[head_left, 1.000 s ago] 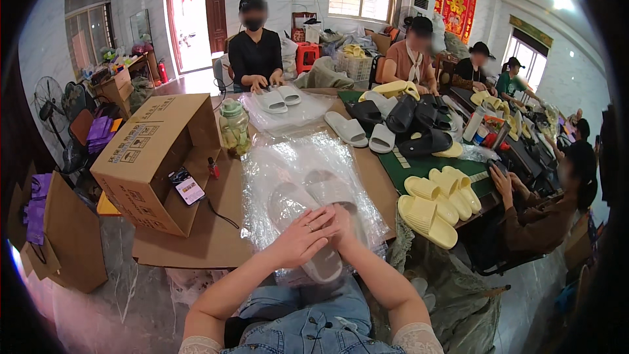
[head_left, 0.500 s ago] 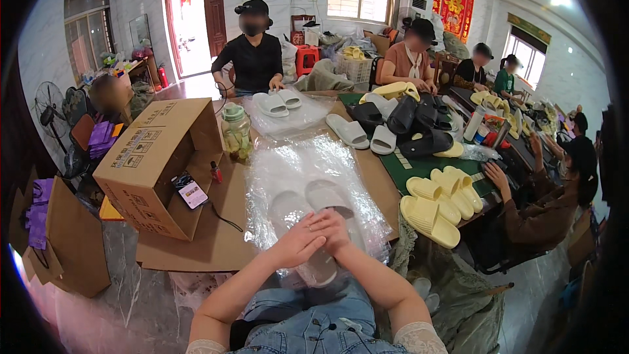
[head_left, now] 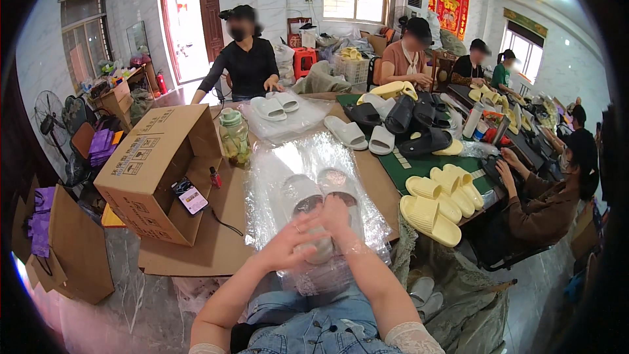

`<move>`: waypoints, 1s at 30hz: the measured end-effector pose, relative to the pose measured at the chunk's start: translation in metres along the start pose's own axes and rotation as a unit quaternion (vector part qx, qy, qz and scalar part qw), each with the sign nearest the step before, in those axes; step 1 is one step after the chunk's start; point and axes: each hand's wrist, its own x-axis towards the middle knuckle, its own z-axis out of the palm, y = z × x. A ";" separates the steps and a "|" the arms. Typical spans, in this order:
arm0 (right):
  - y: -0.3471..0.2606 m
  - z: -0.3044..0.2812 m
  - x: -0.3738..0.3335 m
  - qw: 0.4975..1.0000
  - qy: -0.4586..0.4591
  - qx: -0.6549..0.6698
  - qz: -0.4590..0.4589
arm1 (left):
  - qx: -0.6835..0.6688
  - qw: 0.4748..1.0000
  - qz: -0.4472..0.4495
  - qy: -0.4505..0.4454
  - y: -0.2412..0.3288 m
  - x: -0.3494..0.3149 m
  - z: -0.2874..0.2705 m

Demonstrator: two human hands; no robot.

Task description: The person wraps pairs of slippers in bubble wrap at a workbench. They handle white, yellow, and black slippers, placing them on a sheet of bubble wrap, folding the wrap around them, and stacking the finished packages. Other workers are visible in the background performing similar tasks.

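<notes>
A pair of pale grey slide slippers lies in front of me on a stack of clear plastic bags [head_left: 272,164], toe ends pointing away. Clear film shows around the slippers, and its loose edge hangs over my lap. My left hand [head_left: 291,241] is over the heel part of the left slipper [head_left: 301,189], fingers stretched and apart. Bent over the right slipper [head_left: 338,182], just below its strap, is my right hand [head_left: 335,217] with its fingers closed on it. My hands cover much of both soles.
An open cardboard box [head_left: 154,157] stands at the left with a phone [head_left: 191,199] in it, near a green-lidded jar [head_left: 234,136]. Yellow slippers [head_left: 429,219] and a mixed slipper pile [head_left: 400,118] occupy the right. Several co-workers sit or stand around the tables.
The slipper pair has shifted away from me and slightly right. My hands have come apart, the left spreading its fingers. The co-worker in black has stretched an arm toward the box.
</notes>
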 end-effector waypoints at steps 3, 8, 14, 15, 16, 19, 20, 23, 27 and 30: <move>0.002 -0.001 -0.011 0.998 0.036 0.039 -0.033 | 0.069 0.986 -0.108 0.109 -0.042 -0.001 0.005; 0.007 -0.002 -0.034 0.987 0.104 0.097 -0.070 | 0.134 0.952 -0.209 0.179 -0.102 -0.005 0.020; 0.012 0.006 -0.031 0.989 0.106 0.090 -0.060 | 0.080 0.941 -0.215 0.247 -0.138 -0.034 0.038; 0.011 0.005 -0.034 0.987 0.106 0.099 -0.062 | 0.070 0.938 -0.224 0.257 -0.139 -0.037 0.041; 0.009 0.004 -0.037 0.986 0.107 0.108 -0.064 | 0.066 0.937 -0.226 0.260 -0.140 -0.037 0.043; 0.005 -0.005 -0.039 0.987 0.099 0.122 -0.042 | 0.064 0.932 -0.226 0.274 -0.136 -0.034 0.042; 0.001 -0.008 -0.039 0.987 0.093 0.125 -0.039 | 0.057 0.932 -0.228 0.278 -0.136 -0.035 0.041; -0.001 -0.012 -0.038 0.988 0.089 0.125 -0.023 | 0.038 0.928 -0.225 0.294 -0.140 -0.036 0.041; -0.002 -0.011 -0.038 0.987 0.092 0.131 -0.022 | 0.008 0.922 -0.249 0.295 -0.137 -0.036 0.041; 0.003 -0.008 -0.037 0.984 0.113 0.134 -0.033 | -0.003 0.923 -0.248 0.293 -0.138 -0.036 0.042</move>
